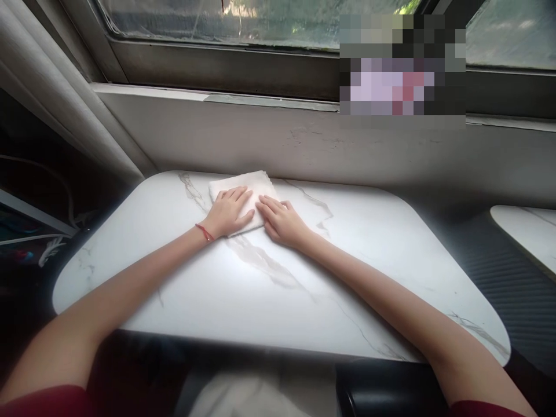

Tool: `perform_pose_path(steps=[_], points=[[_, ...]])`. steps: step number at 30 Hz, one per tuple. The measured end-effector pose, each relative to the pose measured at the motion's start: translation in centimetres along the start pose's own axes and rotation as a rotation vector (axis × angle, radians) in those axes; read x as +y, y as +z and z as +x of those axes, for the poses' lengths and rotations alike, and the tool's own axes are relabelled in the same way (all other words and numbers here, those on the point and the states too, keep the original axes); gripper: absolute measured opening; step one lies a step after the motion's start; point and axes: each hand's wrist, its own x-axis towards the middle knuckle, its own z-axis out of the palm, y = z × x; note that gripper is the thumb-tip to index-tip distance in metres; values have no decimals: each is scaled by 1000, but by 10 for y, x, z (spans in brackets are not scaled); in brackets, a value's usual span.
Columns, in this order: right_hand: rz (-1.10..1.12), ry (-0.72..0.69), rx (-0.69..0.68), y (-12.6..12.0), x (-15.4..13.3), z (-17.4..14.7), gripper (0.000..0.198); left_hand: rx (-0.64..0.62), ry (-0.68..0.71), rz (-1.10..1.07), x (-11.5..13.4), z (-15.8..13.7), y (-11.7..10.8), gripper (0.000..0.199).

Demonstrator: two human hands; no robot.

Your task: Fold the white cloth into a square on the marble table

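A folded white cloth (256, 180) lies flat near the far edge of a white marble-patterned table (208, 289). My left hand (228, 209) rests on the cloth's left part, palm down with fingers spread, a red string bracelet (205, 233) around its wrist. On the cloth's right edge lie the fingers of my right hand (281, 219), stretched out and slightly bent. Neither hand grips the cloth; both lie on top of it. Part of the cloth is hidden under the hands.
Behind the table runs a light wall (243, 130) below a window (226, 23). A curtain (65, 75) hangs at the left. Another marble-patterned tabletop (532, 223) shows at the right. A shiny black object (386, 388) stands below the front edge.
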Motion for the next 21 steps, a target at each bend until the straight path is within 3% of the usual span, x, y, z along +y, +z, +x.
perform_pose_path(steps=[21], points=[[75, -22, 160, 5, 1, -7, 47, 37, -37, -84, 0, -6, 4, 58]])
